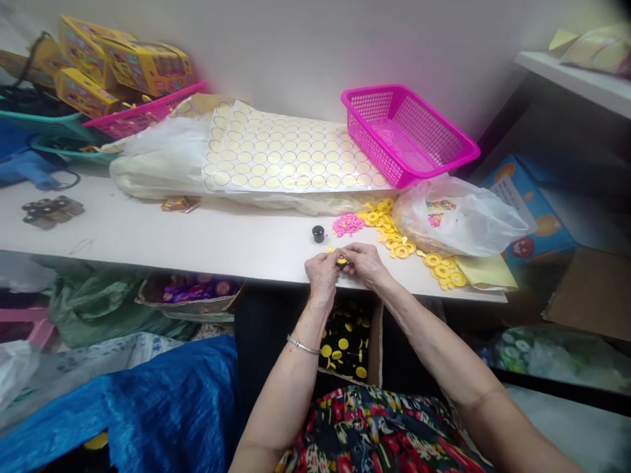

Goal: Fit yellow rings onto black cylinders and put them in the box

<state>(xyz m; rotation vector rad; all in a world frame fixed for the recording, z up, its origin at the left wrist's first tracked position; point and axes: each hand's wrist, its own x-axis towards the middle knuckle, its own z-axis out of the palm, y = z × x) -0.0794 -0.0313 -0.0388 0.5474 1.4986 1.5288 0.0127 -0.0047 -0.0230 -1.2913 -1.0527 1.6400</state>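
Observation:
At the front edge of the white table, my left hand and my right hand meet around a small black and yellow round piece. Fingers of both hands are closed on it; parts of it are hidden by them. Just beyond my hands stands a separate black round piece. To its right lies a heap of small pink bits. Yellow ring-shaped pieces spread from behind that heap to the table's right front edge. Below my hands, a cardboard box holds many black and yellow pieces.
A pink basket rests at the back on sheets of round stickers. Beside it sits a clear plastic bag. Yellow boxes are stacked at the back left. A box of purple items and a blue sheet lie below.

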